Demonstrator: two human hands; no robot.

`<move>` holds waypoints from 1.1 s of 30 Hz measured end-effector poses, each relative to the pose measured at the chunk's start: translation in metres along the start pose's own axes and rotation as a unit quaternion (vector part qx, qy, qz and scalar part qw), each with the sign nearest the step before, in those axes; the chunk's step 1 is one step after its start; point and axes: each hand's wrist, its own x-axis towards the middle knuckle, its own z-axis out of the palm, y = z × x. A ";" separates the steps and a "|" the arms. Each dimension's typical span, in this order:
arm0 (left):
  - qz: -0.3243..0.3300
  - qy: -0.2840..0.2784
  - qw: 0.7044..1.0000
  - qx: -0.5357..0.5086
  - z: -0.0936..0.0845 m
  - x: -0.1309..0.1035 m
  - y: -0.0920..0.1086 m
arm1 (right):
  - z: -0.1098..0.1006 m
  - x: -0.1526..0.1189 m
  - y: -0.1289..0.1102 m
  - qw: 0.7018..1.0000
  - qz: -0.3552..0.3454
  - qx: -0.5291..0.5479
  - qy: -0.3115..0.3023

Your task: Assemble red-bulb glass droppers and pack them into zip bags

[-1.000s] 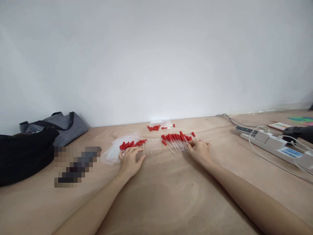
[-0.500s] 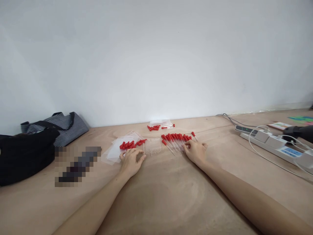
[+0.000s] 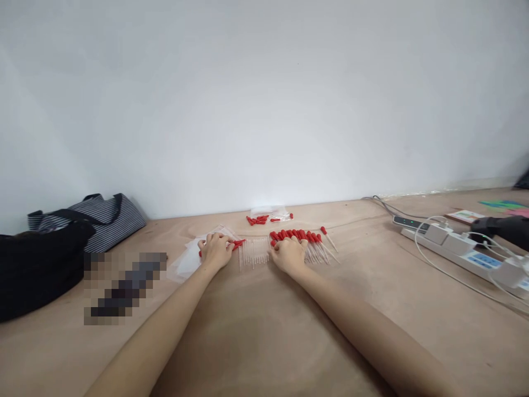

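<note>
My left hand lies over a small heap of red rubber caps resting on clear plastic bags. A row of clear glass tubes without caps sits between my hands. My right hand rests on the left end of a row of droppers with red caps, fingers curled down onto them. Whether either hand pinches anything is hidden by the fingers.
More red caps and a clear bag lie by the wall. A striped bag and a black bag stand at left. A white power strip with cables lies at right on the wooden table.
My right hand slid left along the dropper row to its left end. My left hand moved forward onto the red caps. The camera tilted slightly.
</note>
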 end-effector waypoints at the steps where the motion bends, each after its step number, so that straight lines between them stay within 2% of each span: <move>1: 0.005 -0.001 1.000 0.001 0.002 0.004 -0.001 | 0.002 0.003 -0.004 1.000 0.016 -0.004 -0.011; 7: 0.042 0.000 0.999 -0.001 0.009 0.001 -0.002 | 0.007 0.014 -0.014 0.996 0.071 -0.003 -0.055; 11: 0.026 0.020 0.999 -0.007 0.013 -0.004 -0.001 | 0.006 0.019 -0.016 0.992 0.093 0.006 -0.086; 17: -0.007 0.101 0.994 -0.028 0.004 -0.020 0.008 | 0.005 0.025 -0.019 0.986 0.113 0.010 -0.122; 19: 0.027 0.146 0.986 -0.070 -0.003 -0.034 0.013 | 0.005 0.026 -0.019 0.985 0.111 0.008 -0.128; 20: 0.057 0.150 0.983 -0.092 -0.007 -0.044 0.015 | 0.005 0.026 -0.019 0.986 0.108 0.007 -0.130; 22: 0.123 0.135 0.975 -0.128 -0.013 -0.064 0.018 | 0.004 0.025 -0.018 0.987 0.095 0.003 -0.132; 26: 0.207 0.038 0.963 -0.167 -0.018 -0.096 0.021 | -0.006 0.013 -0.006 0.991 0.036 -0.011 -0.126; 30: 0.219 -0.009 0.960 -0.177 -0.020 -0.105 0.024 | -0.022 -0.014 0.023 0.992 -0.057 -0.017 -0.113; 33: 0.207 -0.021 0.960 -0.185 -0.024 -0.104 0.027 | -0.029 -0.039 0.050 0.984 -0.151 -0.062 -0.068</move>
